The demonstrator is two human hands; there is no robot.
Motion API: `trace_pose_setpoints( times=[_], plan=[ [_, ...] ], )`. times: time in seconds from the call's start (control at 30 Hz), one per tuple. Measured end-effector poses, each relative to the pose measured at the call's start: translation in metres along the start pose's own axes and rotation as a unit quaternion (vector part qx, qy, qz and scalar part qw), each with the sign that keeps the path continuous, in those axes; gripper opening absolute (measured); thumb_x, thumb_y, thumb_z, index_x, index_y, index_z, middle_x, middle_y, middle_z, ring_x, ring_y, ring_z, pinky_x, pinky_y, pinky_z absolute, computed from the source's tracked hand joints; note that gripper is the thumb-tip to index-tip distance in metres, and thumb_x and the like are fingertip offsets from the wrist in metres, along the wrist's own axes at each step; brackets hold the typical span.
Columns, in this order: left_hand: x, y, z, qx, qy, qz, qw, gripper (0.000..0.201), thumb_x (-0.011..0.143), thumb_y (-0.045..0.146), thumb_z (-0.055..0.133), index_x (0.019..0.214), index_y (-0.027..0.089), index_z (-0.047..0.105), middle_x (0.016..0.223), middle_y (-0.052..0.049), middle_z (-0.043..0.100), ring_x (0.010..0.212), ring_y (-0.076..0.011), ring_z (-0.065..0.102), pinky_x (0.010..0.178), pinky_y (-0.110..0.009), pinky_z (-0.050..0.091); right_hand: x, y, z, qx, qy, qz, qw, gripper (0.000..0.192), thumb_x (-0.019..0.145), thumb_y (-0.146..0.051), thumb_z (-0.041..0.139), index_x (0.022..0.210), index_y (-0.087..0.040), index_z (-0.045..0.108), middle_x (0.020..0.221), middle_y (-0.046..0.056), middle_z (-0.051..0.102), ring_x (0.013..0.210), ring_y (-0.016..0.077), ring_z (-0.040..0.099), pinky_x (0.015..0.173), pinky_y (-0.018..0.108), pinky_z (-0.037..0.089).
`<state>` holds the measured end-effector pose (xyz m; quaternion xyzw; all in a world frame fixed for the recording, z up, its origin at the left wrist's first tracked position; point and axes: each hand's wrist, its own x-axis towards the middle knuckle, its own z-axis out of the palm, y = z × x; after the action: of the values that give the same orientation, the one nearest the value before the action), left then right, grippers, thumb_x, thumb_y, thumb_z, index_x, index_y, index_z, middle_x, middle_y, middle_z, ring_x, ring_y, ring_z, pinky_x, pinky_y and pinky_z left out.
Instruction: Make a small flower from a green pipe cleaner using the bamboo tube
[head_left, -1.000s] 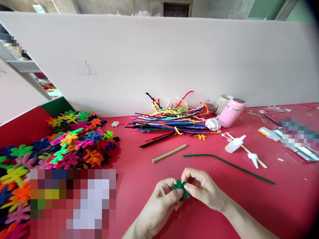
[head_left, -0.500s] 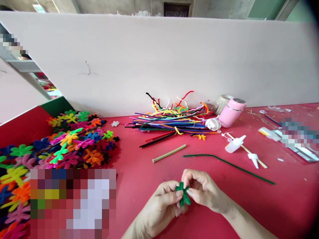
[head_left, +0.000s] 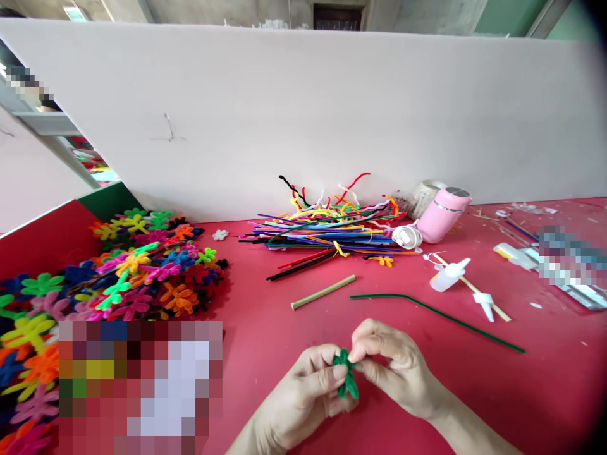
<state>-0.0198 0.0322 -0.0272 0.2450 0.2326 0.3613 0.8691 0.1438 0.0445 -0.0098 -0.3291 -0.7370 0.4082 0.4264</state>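
Observation:
Between my two hands is a dark green pipe-cleaner flower (head_left: 349, 385) with several looped petals. My left hand (head_left: 310, 392) pinches it between thumb and fingers from the left side. My right hand (head_left: 396, 363) is closed too, its thumb and fingertips gripping a petal at the flower's upper right. Part of the flower is hidden behind my fingers. Beyond my hands, a single dark green pipe cleaner (head_left: 441, 313) with a slight bend lies on the red table (head_left: 256, 328). A short tan stick (head_left: 323, 292) rests to its left.
At left is a heap of coloured pipe-cleaner flowers (head_left: 135, 303). Bundled pipe cleaners (head_left: 327, 234) lie against the white partition (head_left: 284, 114). To the right stand a tilted pink bottle (head_left: 443, 215), a white cable (head_left: 406, 237), a small glue bottle (head_left: 448, 276) and a thin wooden stick (head_left: 467, 281).
The flower has turned slightly in my left hand. My right fingers have shifted a little on its petal, and the right wrist sits slightly lower. The view has moved a touch.

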Motion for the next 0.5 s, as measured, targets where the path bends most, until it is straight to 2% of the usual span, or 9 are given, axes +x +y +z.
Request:
trace_pose_setpoints(
  times=[0.1,0.17,0.27,0.4,0.43,0.5],
  plan=[
    [0.0013,0.0027,0.0022,0.090,0.064,0.052,0.993,0.013,0.071,0.023,0.063,0.066,0.013,0.056,0.056,0.003,0.044,0.051,-0.0070,0.034,0.050,-0.021,0.024,0.0017,0.0039,0.0009,-0.014,0.015,0.045,0.999,0.005,0.081,-0.016,0.053,0.078,-0.020,0.054,0.074,0.002,0.052,0.067,0.0138,0.052,0.061,0.024,0.042],
    [0.0023,0.0053,0.0034,0.194,0.098,0.095,0.971,0.014,0.074,0.023,0.060,0.066,0.013,0.055,0.059,0.001,0.046,0.055,-0.0085,0.035,0.053,-0.022,0.027,0.0028,0.0054,0.0011,-0.017,0.002,0.085,0.996,0.008,0.083,-0.021,0.049,0.075,-0.019,0.051,0.072,0.001,0.050,0.064,0.0133,0.049,0.059,0.023,0.040],
    [0.0026,0.0086,0.0057,0.360,0.131,0.149,0.911,0.017,0.077,0.024,0.055,0.063,0.015,0.052,0.060,0.001,0.044,0.058,-0.0107,0.036,0.056,-0.022,0.030,0.0030,0.0065,0.0011,-0.010,-0.018,0.114,0.993,0.015,0.085,-0.024,0.045,0.072,-0.018,0.048,0.069,0.000,0.047,0.063,0.0128,0.045,0.058,0.023,0.037],
    [0.0008,0.0102,0.0090,0.541,0.145,0.204,0.803,0.020,0.080,0.020,0.049,0.061,0.016,0.052,0.059,0.000,0.043,0.057,-0.0122,0.038,0.056,-0.023,0.030,0.0023,0.0081,0.0011,-0.004,-0.027,0.134,0.991,0.017,0.084,-0.027,0.045,0.070,-0.018,0.047,0.067,-0.001,0.044,0.060,0.0119,0.041,0.055,0.022,0.034],
    [0.0001,0.0102,0.0094,0.566,0.142,0.214,0.783,0.020,0.080,0.019,0.048,0.061,0.016,0.053,0.060,0.000,0.044,0.058,-0.0128,0.039,0.057,-0.023,0.030,0.0023,0.0085,0.0010,-0.001,-0.032,0.138,0.990,0.016,0.083,-0.026,0.045,0.070,-0.017,0.047,0.067,-0.001,0.043,0.059,0.0117,0.040,0.054,0.022,0.033],
    [-0.0011,0.0101,0.0098,0.592,0.132,0.226,0.762,0.019,0.079,0.017,0.048,0.062,0.017,0.056,0.061,-0.002,0.046,0.059,-0.0138,0.041,0.059,-0.024,0.030,0.0026,0.0090,0.0006,0.015,-0.040,0.147,0.988,0.014,0.082,-0.023,0.045,0.070,-0.017,0.047,0.066,-0.001,0.043,0.058,0.0112,0.039,0.053,0.022,0.032]
  ],
)
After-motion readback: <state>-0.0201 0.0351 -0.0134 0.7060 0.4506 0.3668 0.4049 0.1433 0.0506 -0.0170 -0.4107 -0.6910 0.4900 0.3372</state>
